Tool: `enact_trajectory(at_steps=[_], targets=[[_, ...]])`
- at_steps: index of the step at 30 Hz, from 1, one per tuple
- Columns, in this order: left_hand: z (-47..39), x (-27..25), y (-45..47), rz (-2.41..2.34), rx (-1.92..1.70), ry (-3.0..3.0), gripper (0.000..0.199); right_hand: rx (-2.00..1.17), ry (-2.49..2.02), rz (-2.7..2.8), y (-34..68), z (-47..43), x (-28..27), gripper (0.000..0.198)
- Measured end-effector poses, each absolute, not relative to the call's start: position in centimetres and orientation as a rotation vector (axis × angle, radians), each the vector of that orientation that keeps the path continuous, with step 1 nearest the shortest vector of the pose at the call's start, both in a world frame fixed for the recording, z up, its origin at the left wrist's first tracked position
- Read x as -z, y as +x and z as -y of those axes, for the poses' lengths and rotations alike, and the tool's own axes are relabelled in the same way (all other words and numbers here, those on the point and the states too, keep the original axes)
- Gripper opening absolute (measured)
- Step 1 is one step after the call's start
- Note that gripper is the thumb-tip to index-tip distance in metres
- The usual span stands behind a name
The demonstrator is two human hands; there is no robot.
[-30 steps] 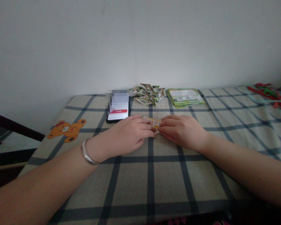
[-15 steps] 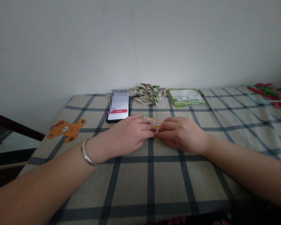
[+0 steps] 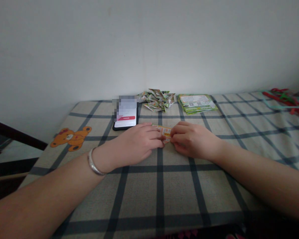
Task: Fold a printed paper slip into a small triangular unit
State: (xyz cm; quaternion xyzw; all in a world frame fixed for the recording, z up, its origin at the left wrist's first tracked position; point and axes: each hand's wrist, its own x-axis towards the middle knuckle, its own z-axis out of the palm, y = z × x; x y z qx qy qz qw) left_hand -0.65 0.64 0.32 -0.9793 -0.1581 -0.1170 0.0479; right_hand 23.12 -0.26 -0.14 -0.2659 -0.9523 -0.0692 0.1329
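Between my hands, low over the checked tablecloth [image 3: 144, 186], is a small printed paper piece [image 3: 166, 131] in yellow, white and orange. My left hand [image 3: 142, 141], with a silver bangle at its wrist, grips the paper's left side; the fingertips partly cover it. On the right edge, my right hand [image 3: 191, 139] pinches the same paper between thumb and fingers. Beyond the hands lies a heap of folded green-and-brown paper pieces [image 3: 158, 99]. A stack of flat green printed sheets [image 3: 198, 103] lies to its right.
A phone [image 3: 126, 114] with a lit screen lies behind my left hand. An orange bear picture [image 3: 71, 137] is at the table's left side. Red, green and pale blue items [image 3: 289, 99] lie at the far right. A white wall [image 3: 144, 46] borders the table's back.
My right hand has shifted slightly right, away from my left fingertips, so more of the printed paper shows between them. The left hand has barely moved.
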Motion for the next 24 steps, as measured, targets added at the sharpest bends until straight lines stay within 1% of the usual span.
enact_trajectory(at_steps=[13,24], targets=[[-0.67,-0.26,-0.68,0.454,0.350,-2.941,0.028,0.235,-0.879,2.810,23.27,0.59,-0.28,0.013],[-0.52,-0.47,-0.62,0.465,0.397,-2.961,0.027,0.392,-0.993,2.902,23.46,0.62,-0.90,0.017]])
